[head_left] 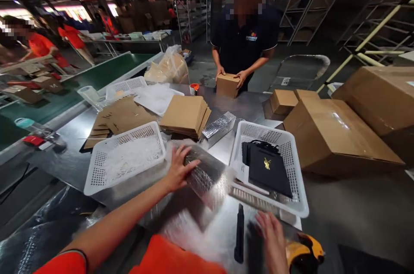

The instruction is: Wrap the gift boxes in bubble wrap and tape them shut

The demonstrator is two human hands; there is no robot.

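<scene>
A dark box-shaped item in clear bubble wrap [207, 175] lies slantwise at the table's middle, its right end blurred. My left hand [179, 168] grips its left end from above, fingers and thumb over the wrap. My right hand [273, 239], partly smeared by motion, is at the lower right with fingers stretched out and nothing in them. Just left of it lies a black utility knife [239, 233]. A yellow and black tape dispenser [304, 252] is beside my right wrist, partly hidden.
White baskets hold shredded filler [129, 157] and black gift bags [268, 166]. Behind are flat cardboard pieces [184, 114] and a silver bubble-wrapped box [220, 127]. Large cartons [343, 132] stand right. Across the table, a person [246, 37] holds a small carton [227, 85]. A green conveyor [106, 78] runs left.
</scene>
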